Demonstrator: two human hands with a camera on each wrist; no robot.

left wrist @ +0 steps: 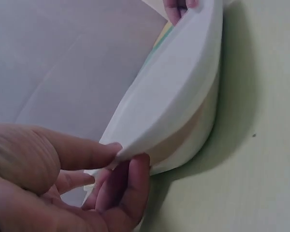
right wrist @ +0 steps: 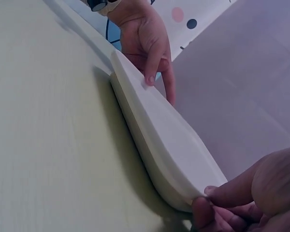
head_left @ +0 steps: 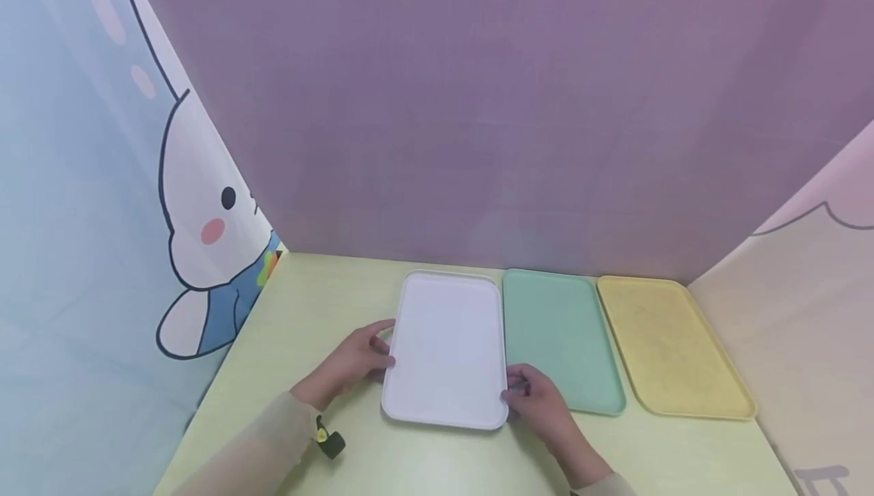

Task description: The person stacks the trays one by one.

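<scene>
A white rectangular tray [head_left: 447,352] is held between both hands, level with the tabletop or slightly above it. My left hand [head_left: 358,359] pinches its left edge, thumb on top and fingers curled beneath, as the left wrist view shows. On the opposite edge my right hand [head_left: 539,401] pinches the rim [right wrist: 195,186] the same way. Under the white tray, a second pale tray-like layer [right wrist: 147,157] shows in the right wrist view; a gap with a tan patch [left wrist: 179,137] appears there in the left wrist view. Most of that lower layer is hidden.
To the right lie a green tray [head_left: 560,337], close beside the white one, and a yellow tray [head_left: 672,348]. The pale yellow-green table [head_left: 328,276] meets a purple backdrop [head_left: 478,102], with a rabbit-print curtain [head_left: 89,215] on the left and a pale curtain [head_left: 812,329] on the right.
</scene>
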